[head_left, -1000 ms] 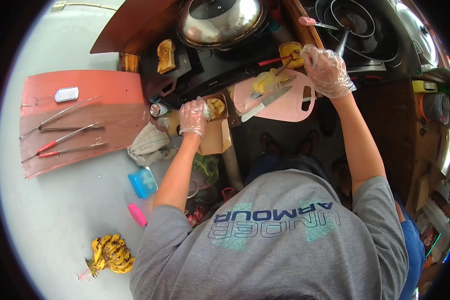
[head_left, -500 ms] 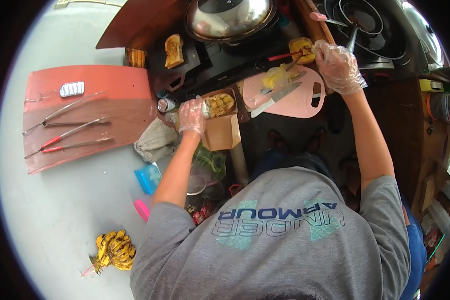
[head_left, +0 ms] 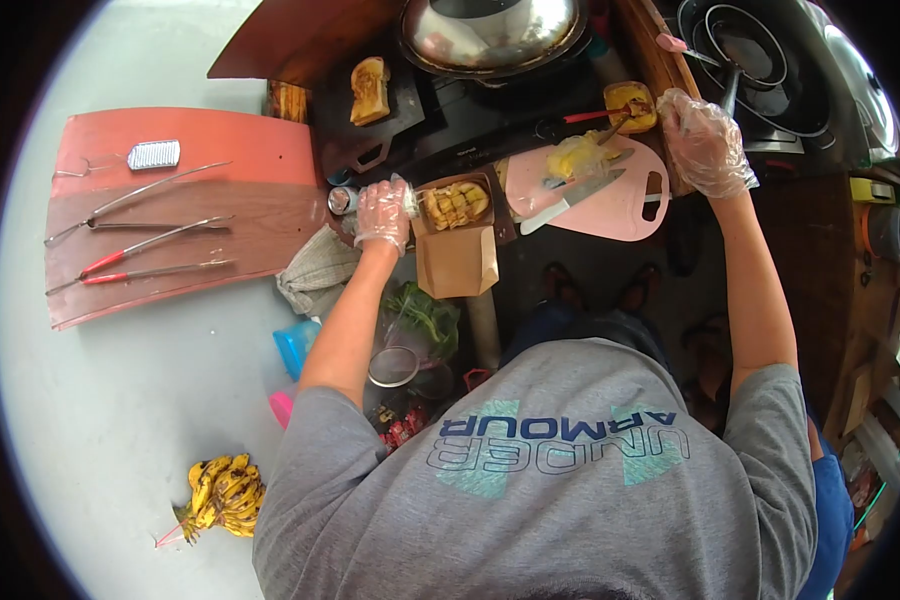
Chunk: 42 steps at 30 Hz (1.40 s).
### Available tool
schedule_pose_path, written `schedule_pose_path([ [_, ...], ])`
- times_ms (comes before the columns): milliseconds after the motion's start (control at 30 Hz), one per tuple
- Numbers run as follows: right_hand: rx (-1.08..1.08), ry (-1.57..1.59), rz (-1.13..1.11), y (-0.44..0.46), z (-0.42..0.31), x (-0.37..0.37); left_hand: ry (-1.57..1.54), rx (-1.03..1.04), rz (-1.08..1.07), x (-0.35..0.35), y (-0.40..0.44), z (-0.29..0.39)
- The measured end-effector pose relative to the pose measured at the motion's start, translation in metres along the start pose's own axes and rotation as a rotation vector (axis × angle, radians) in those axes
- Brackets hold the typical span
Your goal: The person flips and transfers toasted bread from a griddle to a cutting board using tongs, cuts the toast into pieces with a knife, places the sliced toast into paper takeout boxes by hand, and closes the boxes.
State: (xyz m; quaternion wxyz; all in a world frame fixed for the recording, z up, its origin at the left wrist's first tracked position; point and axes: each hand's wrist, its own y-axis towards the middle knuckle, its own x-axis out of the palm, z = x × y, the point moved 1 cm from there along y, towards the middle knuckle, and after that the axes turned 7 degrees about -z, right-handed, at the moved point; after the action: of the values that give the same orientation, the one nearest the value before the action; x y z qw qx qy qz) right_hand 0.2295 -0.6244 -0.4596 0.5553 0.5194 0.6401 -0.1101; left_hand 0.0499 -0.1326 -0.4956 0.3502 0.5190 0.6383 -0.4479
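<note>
My left hand (head_left: 383, 214), in a clear plastic glove, is closed around a small whitish object at the left edge of an open brown box (head_left: 457, 262). Browned, segmented food (head_left: 456, 205) lies inside the box. My right hand (head_left: 708, 146), gloved too, hangs right of the pink cutting board (head_left: 625, 205) with its fingers curled in; what they hold, if anything, is hidden. A knife (head_left: 575, 198) and crumpled yellowish plastic (head_left: 578, 157) rest on the board. Behind it stands a yellow tub (head_left: 633, 104) with a utensil in it.
Toast (head_left: 370, 90) lies on a dark plate near the covered pan (head_left: 494, 35). Tongs (head_left: 160, 228) and a grater (head_left: 154, 154) are on the red-brown board at left. A can (head_left: 343, 200) stands beside my left hand. Bananas (head_left: 226, 493) lie at lower left; pans (head_left: 755, 65) are at upper right.
The view has shifted, moving the counter items right and slightly up in the picture. My right hand is a little farther from the yellow tub. More of the food in the box now shows beside my left hand.
</note>
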Motion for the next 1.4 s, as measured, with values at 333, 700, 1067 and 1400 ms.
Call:
schedule_pose_path([
  [333, 0.038, -0.01, -0.004, 0.002, -0.002, 0.0, 0.004, 0.056, -0.008, -0.005, 0.014, 0.008],
  [700, 0.01, -0.044, 0.027, -0.001, 0.003, 0.005, -0.111, 0.184, 0.136, -0.019, 0.022, 0.052],
  [1067, 0.005, -0.025, 0.015, -0.002, 0.006, 0.005, -0.106, 0.136, 0.047, -0.005, -0.024, 0.043],
  [1400, 0.001, -0.012, -0.02, 0.0, 0.0, -0.002, -0.047, 0.078, 0.102, -0.026, -0.046, 0.006],
])
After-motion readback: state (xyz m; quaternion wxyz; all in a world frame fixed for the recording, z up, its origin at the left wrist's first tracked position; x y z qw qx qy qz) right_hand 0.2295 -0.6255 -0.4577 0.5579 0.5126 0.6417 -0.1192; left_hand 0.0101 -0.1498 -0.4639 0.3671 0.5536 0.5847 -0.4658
